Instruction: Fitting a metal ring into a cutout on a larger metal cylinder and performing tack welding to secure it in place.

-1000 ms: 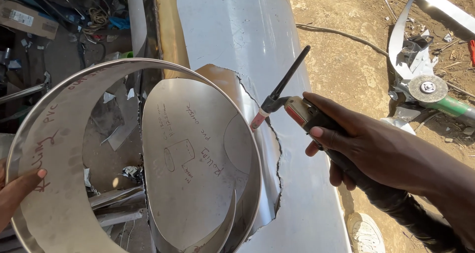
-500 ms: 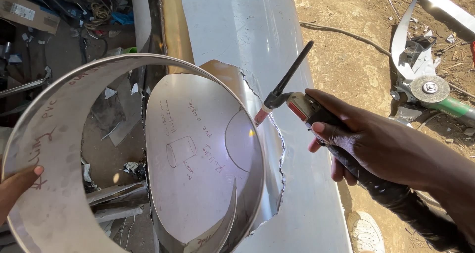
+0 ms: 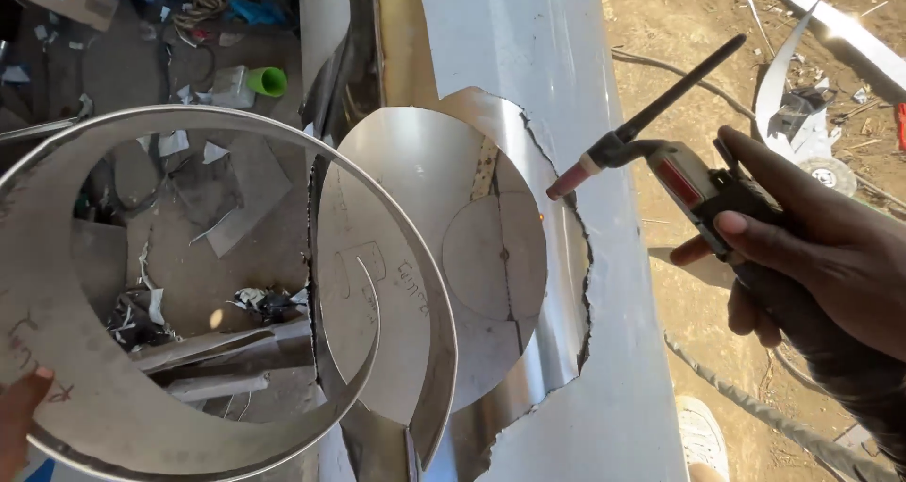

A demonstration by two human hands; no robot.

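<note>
The right hand [image 3: 812,256] clenches a welding torch [image 3: 651,152], its tip at the steel sheet's [image 3: 623,388] cutout, three o'clock edge. The left hand's [image 3: 21,416] fingers grasp the metal ring [image 3: 104,397] at seven o'clock.

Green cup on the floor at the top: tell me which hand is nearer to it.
Left, as the picture shows it. The left hand is at the bottom left edge, holding the metal ring, below the green cup. The right hand holds the welding torch far right.

The left hand [image 3: 17,421] is cut off at the near left corner, only fingertips showing. The metal ring [image 3: 236,284] hides part of the sheet behind. Scribbles on the disc [image 3: 415,274] stay illegible.
</note>
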